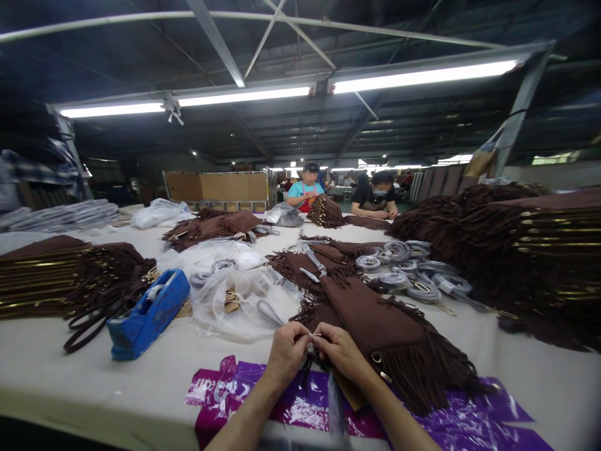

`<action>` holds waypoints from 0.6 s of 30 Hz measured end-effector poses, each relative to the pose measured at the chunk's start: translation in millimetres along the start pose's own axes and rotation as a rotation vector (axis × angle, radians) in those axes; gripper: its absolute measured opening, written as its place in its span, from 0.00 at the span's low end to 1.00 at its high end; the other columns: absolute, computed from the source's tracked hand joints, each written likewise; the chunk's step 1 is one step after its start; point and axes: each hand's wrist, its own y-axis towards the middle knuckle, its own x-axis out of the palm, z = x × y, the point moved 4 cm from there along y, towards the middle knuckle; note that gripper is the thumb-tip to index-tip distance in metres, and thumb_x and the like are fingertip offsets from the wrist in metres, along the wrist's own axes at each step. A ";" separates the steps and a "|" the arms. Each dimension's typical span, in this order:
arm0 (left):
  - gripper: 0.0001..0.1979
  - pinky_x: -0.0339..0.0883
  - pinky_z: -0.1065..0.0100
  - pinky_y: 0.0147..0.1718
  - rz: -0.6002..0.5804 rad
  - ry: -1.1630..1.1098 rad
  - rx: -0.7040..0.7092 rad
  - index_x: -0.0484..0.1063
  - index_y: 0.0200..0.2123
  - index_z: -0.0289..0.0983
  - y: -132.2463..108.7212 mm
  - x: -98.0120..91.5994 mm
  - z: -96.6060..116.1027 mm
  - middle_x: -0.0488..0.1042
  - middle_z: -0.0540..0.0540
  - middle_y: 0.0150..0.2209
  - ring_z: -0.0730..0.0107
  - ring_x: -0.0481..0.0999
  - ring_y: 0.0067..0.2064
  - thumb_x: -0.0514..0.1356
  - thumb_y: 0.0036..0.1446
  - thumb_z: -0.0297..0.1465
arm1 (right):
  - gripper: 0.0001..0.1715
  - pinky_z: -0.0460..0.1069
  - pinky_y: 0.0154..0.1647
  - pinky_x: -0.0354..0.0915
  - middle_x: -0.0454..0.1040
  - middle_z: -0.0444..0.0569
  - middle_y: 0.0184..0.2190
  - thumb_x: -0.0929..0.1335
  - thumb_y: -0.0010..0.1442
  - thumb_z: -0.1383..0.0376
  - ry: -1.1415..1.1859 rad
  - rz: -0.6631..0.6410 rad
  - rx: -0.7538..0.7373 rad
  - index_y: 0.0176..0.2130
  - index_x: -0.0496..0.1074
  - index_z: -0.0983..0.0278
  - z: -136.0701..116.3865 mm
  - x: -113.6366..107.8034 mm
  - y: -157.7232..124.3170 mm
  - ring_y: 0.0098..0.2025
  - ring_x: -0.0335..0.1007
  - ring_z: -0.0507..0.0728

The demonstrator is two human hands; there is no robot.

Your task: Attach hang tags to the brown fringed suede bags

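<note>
In the head view my left hand (290, 352) and my right hand (342, 351) meet in front of me, fingertips pinched together on a thin pale string (315, 335). Just right of them lies a brown fringed bag (375, 310), its long fringe spread to the lower right. A brown card tag (350, 393) shows partly beneath my right hand. Under my forearms is a shiny purple plastic bag (300, 398), and a clear plastic-wrapped strip (335, 404) runs between them. My fingers partly hide where the string leads.
A blue tape dispenser (148, 313) stands at left, near stacked brown bags (42, 275). Clear plastic bags (244, 307) hold small tags. Wrapped coiled straps (417, 275) and a tall pile of fringed bags (554, 250) are at right. Two people (307, 188) sit across the table.
</note>
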 end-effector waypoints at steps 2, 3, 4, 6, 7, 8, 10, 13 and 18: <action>0.08 0.59 0.72 0.27 -0.014 -0.008 -0.026 0.69 0.23 0.35 -1.1 1.4 -3.4 0.67 0.51 0.20 0.72 0.66 0.26 0.55 0.51 0.30 | 0.12 0.45 0.25 0.56 0.66 0.39 0.17 0.65 0.56 0.59 -0.008 0.011 0.007 0.25 0.65 0.63 -0.8 0.4 -0.7 0.21 0.60 0.50; 0.08 0.58 0.72 0.26 -0.018 -0.018 -0.044 0.68 0.23 0.35 -1.4 2.1 -5.8 0.66 0.51 0.20 0.72 0.66 0.25 0.54 0.51 0.30 | 0.12 0.45 0.24 0.56 0.65 0.39 0.16 0.65 0.56 0.59 -0.011 0.014 0.010 0.25 0.65 0.62 -1.3 0.5 -1.0 0.20 0.60 0.50; 0.07 0.57 0.73 0.25 -0.021 -0.033 -0.062 0.68 0.23 0.35 -1.5 2.9 -8.5 0.65 0.52 0.19 0.73 0.65 0.24 0.54 0.51 0.30 | 0.12 0.45 0.24 0.56 0.65 0.39 0.16 0.64 0.56 0.59 -0.014 0.017 0.013 0.25 0.65 0.62 -2.0 0.6 -1.3 0.20 0.60 0.50; 0.06 0.56 0.74 0.23 -0.025 -0.079 -0.093 0.68 0.24 0.35 -1.1 4.7 -14.1 0.65 0.52 0.18 0.73 0.64 0.23 0.54 0.50 0.30 | 0.11 0.45 0.24 0.56 0.65 0.39 0.16 0.64 0.56 0.59 -0.020 0.016 0.015 0.25 0.65 0.62 -3.8 0.7 -1.8 0.20 0.60 0.51; 0.06 0.56 0.74 0.22 -0.025 -0.109 -0.106 0.68 0.25 0.35 -0.5 5.6 -16.7 0.65 0.53 0.18 0.74 0.64 0.22 0.54 0.50 0.31 | 0.12 0.45 0.24 0.56 0.66 0.39 0.16 0.64 0.55 0.59 -0.024 0.015 0.013 0.25 0.65 0.62 -5.0 0.6 -2.1 0.20 0.60 0.51; 0.06 0.56 0.74 0.21 -0.026 -0.142 -0.120 0.69 0.26 0.35 0.2 6.5 -19.0 0.65 0.53 0.18 0.74 0.63 0.21 0.55 0.49 0.31 | 0.12 0.45 0.24 0.56 0.66 0.39 0.16 0.65 0.55 0.59 -0.030 0.014 0.009 0.25 0.66 0.62 -6.2 0.4 -2.5 0.20 0.61 0.51; 0.07 0.55 0.74 0.19 -0.033 -0.209 -0.155 0.69 0.27 0.35 1.8 8.8 -22.6 0.65 0.53 0.18 0.74 0.63 0.19 0.55 0.48 0.32 | 0.12 0.45 0.24 0.57 0.67 0.40 0.16 0.65 0.55 0.59 -0.041 0.011 -0.005 0.24 0.67 0.63 -8.6 -0.2 -3.4 0.20 0.62 0.51; 0.08 0.55 0.74 0.17 -0.057 -0.274 -0.208 0.68 0.28 0.35 3.2 11.2 -25.0 0.64 0.54 0.17 0.75 0.62 0.17 0.54 0.47 0.33 | 0.12 0.45 0.25 0.58 0.68 0.41 0.17 0.65 0.55 0.59 -0.056 0.011 -0.024 0.24 0.69 0.63 -10.6 -1.0 -4.5 0.21 0.63 0.52; 0.04 0.53 0.75 0.20 -0.012 -0.123 -0.127 0.64 0.22 0.36 2.9 1.6 -21.2 0.62 0.55 0.17 0.76 0.61 0.20 0.55 0.44 0.30 | 0.10 0.45 0.25 0.58 0.66 0.39 0.16 0.64 0.55 0.61 -0.080 0.045 -0.038 0.25 0.68 0.63 -7.0 -2.6 -3.6 0.20 0.62 0.51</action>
